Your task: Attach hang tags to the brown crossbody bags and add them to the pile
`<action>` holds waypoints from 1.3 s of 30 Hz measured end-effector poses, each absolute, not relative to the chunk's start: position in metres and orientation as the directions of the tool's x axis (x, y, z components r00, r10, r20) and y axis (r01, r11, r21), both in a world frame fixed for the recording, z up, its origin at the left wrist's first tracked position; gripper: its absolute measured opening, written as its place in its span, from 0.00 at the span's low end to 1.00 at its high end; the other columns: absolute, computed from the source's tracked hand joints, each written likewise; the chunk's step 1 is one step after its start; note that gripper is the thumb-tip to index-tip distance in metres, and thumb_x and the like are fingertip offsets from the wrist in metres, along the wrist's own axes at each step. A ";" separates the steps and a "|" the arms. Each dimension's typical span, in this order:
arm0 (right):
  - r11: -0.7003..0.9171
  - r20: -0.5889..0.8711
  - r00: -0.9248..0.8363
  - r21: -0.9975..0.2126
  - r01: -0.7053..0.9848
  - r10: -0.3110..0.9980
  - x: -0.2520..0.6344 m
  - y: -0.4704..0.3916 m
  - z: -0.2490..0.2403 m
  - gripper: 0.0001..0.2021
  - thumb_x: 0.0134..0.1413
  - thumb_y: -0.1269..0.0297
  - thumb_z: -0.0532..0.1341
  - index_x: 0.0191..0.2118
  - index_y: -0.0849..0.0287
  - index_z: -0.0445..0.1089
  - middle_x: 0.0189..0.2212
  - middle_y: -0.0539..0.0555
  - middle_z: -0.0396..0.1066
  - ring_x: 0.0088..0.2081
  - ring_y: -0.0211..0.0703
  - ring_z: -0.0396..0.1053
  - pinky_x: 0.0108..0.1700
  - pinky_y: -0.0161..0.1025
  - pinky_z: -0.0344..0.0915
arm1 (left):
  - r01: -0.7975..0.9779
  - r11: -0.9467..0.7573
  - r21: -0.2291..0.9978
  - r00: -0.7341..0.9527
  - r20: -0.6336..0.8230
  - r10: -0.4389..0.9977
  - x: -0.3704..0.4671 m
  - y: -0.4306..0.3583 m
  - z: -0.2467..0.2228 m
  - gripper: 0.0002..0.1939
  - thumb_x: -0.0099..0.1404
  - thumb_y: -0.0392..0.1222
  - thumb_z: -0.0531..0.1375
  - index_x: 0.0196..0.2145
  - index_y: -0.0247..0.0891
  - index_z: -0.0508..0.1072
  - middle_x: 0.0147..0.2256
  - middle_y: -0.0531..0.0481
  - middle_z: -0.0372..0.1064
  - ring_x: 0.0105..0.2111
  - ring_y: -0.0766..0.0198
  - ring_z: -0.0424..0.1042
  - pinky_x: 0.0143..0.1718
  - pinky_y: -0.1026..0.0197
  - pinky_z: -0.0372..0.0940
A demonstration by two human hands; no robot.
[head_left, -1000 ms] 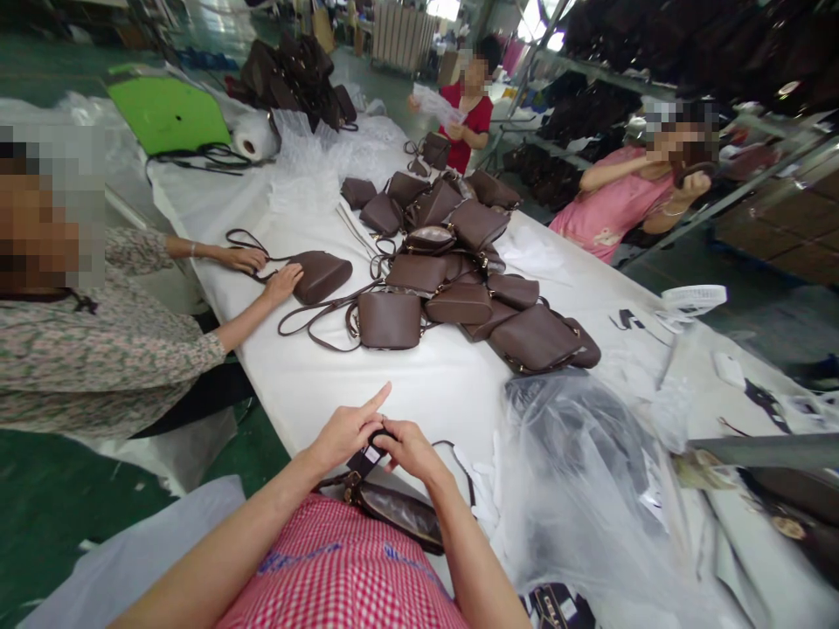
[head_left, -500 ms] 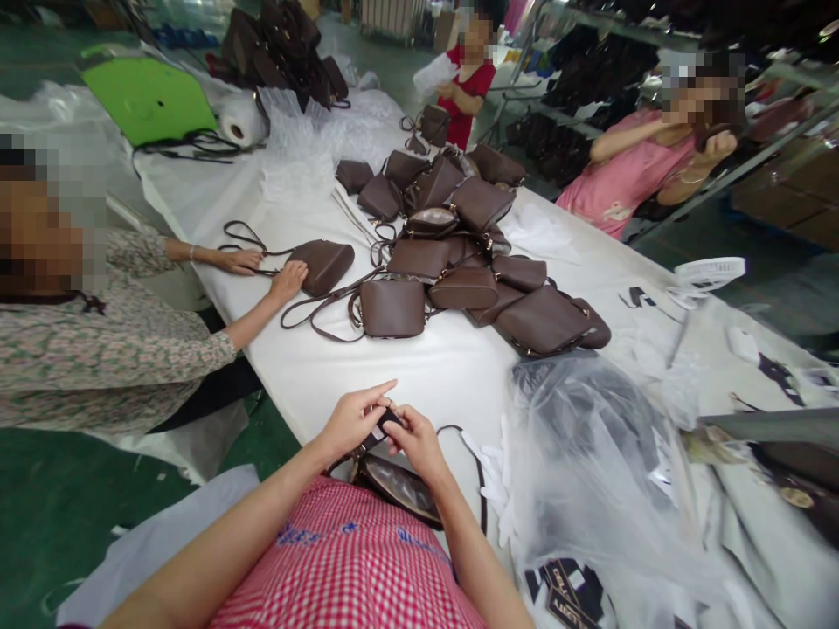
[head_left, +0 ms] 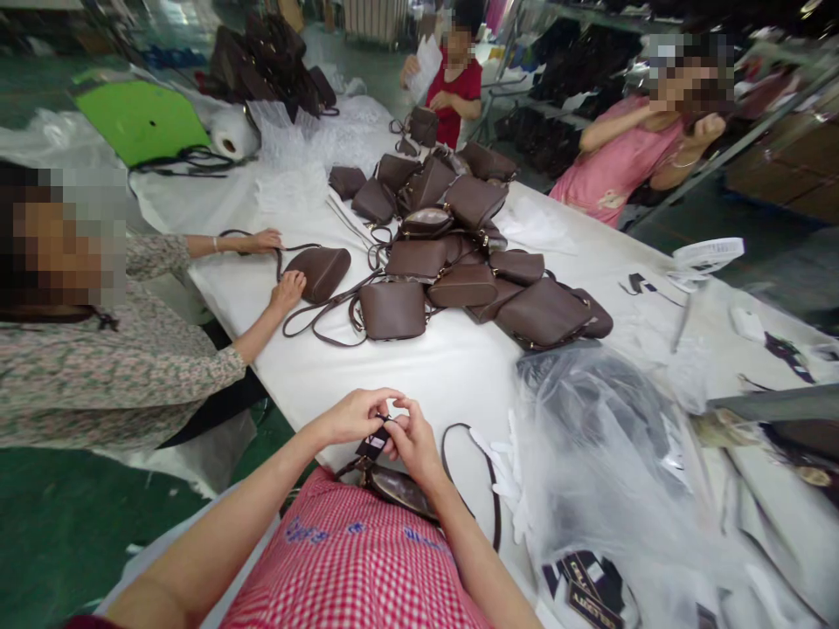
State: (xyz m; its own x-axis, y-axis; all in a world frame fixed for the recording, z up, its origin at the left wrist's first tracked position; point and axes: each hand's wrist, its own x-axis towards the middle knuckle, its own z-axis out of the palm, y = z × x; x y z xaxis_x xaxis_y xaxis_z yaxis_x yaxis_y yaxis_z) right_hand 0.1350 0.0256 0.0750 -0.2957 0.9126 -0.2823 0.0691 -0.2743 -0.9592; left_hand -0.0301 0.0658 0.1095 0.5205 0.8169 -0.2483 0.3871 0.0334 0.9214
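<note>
Close in front of my apron, my left hand (head_left: 357, 416) and my right hand (head_left: 414, 439) meet with fingertips pinched together. Between them is a black hang tag (head_left: 371, 445) with a small white label; its cord end is hidden by my fingers. Just below the hands a dark brown handbag (head_left: 401, 491) rests against my apron, its zip opening showing a pale lining. The bag's thin strap (head_left: 496, 498) loops out on the white table to the right of my right forearm.
Brown handbags (head_left: 393, 311) lie heaped mid-table. At the left, a co-worker's hands (head_left: 287, 293) touch another bag (head_left: 322, 273). Clear plastic (head_left: 590, 437) covers dark items on the right, near loose black tags (head_left: 593, 585). Two more people stand beyond the table.
My hands have drawn fingertip to fingertip, and the tag now hangs lower with its label showing. The co-worker's far hand has moved off the bag strap, away from me.
</note>
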 end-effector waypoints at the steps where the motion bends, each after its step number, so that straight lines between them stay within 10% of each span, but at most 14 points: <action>1: -0.263 -0.272 -0.305 -0.962 0.071 0.913 0.135 0.026 0.077 0.17 0.56 0.60 0.56 0.50 0.55 0.56 0.16 0.39 0.65 0.14 0.33 0.61 0.18 0.30 0.62 | 0.342 0.090 0.935 0.541 -0.275 0.795 -0.033 0.068 0.107 0.30 0.52 0.28 0.57 0.54 0.38 0.68 0.29 0.54 0.67 0.28 0.67 0.64 0.31 0.66 0.59; 11: -0.310 -0.275 -0.426 -0.951 -0.012 0.862 0.150 0.026 0.077 0.16 0.57 0.53 0.57 0.45 0.55 0.72 0.25 0.48 0.70 0.26 0.37 0.68 0.27 0.34 0.66 | -0.047 0.521 0.852 0.620 -0.384 0.684 -0.042 0.061 0.099 0.37 0.52 0.33 0.63 0.60 0.38 0.59 0.35 0.49 0.73 0.33 0.65 0.70 0.36 0.65 0.61; 21: -0.320 -0.343 -0.449 -0.939 0.128 0.826 0.157 0.024 0.078 0.11 0.56 0.56 0.58 0.30 0.57 0.64 0.23 0.48 0.73 0.25 0.38 0.72 0.30 0.37 0.70 | 0.013 0.486 0.874 0.545 -0.414 0.729 -0.045 0.065 0.086 0.31 0.51 0.33 0.63 0.55 0.33 0.67 0.26 0.54 0.70 0.23 0.70 0.65 0.26 0.68 0.56; 30: -0.133 -0.175 -0.380 -0.982 0.135 0.908 0.154 0.024 0.079 0.12 0.55 0.61 0.59 0.45 0.54 0.68 0.40 0.53 0.70 0.30 0.36 0.69 0.30 0.35 0.69 | -0.107 0.534 0.839 0.605 -0.372 0.705 -0.039 0.058 0.092 0.33 0.52 0.33 0.62 0.57 0.36 0.63 0.33 0.49 0.74 0.31 0.65 0.71 0.34 0.65 0.60; 39: -0.115 -0.187 -0.377 -0.972 0.206 0.907 0.155 0.030 0.085 0.06 0.46 0.64 0.64 0.32 0.57 0.67 0.28 0.47 0.67 0.29 0.37 0.63 0.34 0.35 0.61 | -0.073 0.536 0.841 0.661 -0.362 0.657 -0.037 0.058 0.087 0.31 0.48 0.30 0.61 0.52 0.35 0.66 0.32 0.51 0.73 0.28 0.67 0.68 0.31 0.66 0.59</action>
State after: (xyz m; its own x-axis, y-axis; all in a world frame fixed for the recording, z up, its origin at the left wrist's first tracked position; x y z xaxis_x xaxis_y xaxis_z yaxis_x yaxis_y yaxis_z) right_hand 0.1546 0.0301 0.0854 -0.3772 0.9070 -0.1874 0.2061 -0.1151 -0.9717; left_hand -0.0366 0.0580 0.0874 0.6608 0.6575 -0.3620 -0.0727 0.5361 0.8410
